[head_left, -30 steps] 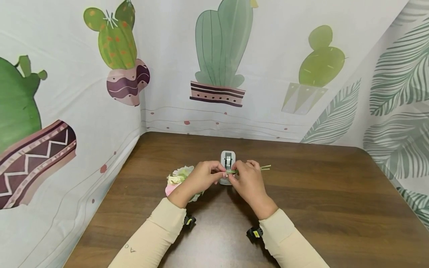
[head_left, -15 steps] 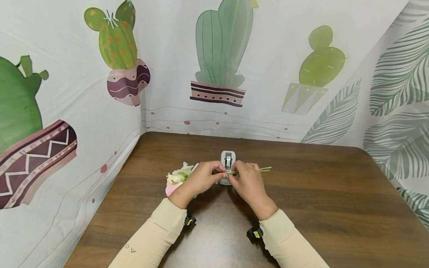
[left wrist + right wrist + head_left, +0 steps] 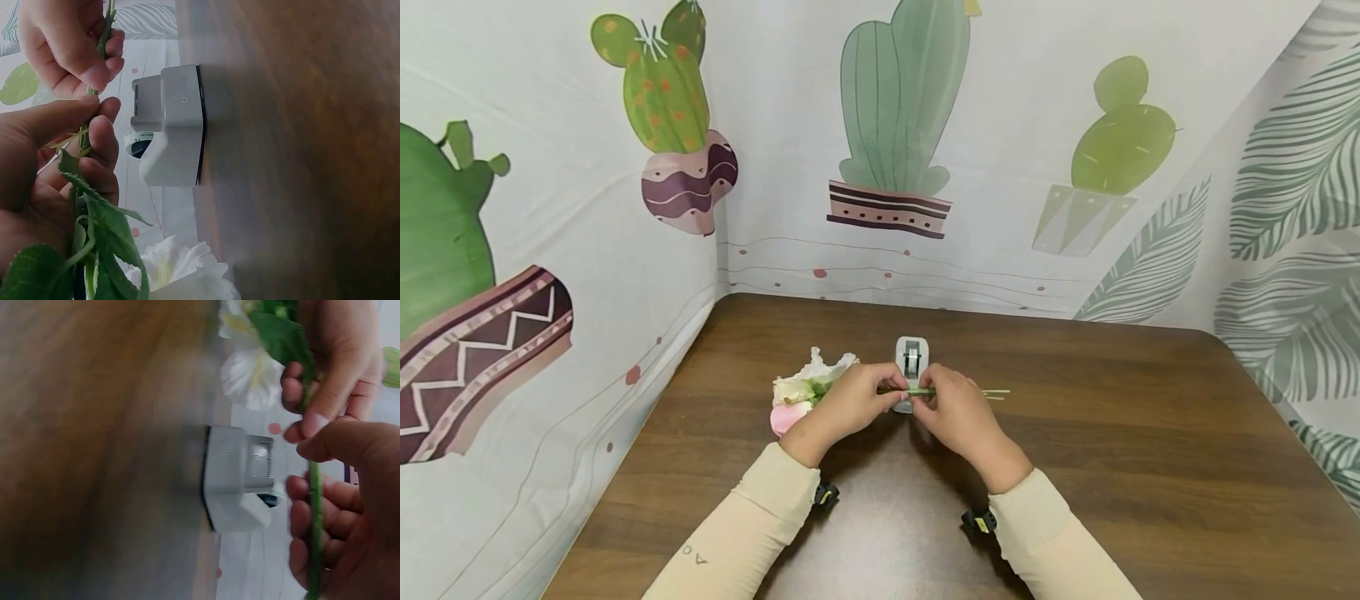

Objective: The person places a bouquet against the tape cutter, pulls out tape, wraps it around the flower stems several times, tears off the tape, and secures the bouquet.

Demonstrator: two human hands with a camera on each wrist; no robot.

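Observation:
Both hands hold a small bunch of flowers sideways above the table. My left hand (image 3: 853,404) pinches the green stems (image 3: 315,512) between thumb and fingers, close below the leaves (image 3: 109,244). Just to its right, my right hand (image 3: 962,417) grips the same stems, thumb tips nearly meeting. Stem ends stick out to the right past the right hand. On the left, a pink bloom (image 3: 788,418) and a ruffled white bloom (image 3: 823,367) show behind the left wrist. A white and grey tape dispenser (image 3: 912,343) stands right behind the hands, partly covered by them in the head view.
The brown wooden table (image 3: 1135,433) carries the dispenser, which holds a small tape roll (image 3: 139,144). A white cloth with printed cacti (image 3: 775,200) hangs along the back and left side of the table.
The bunch has turned in the fingers: the white bloom has swung up and back and more of the pink bloom shows. The stem ends have dipped slightly; both hands stay nearly in place.

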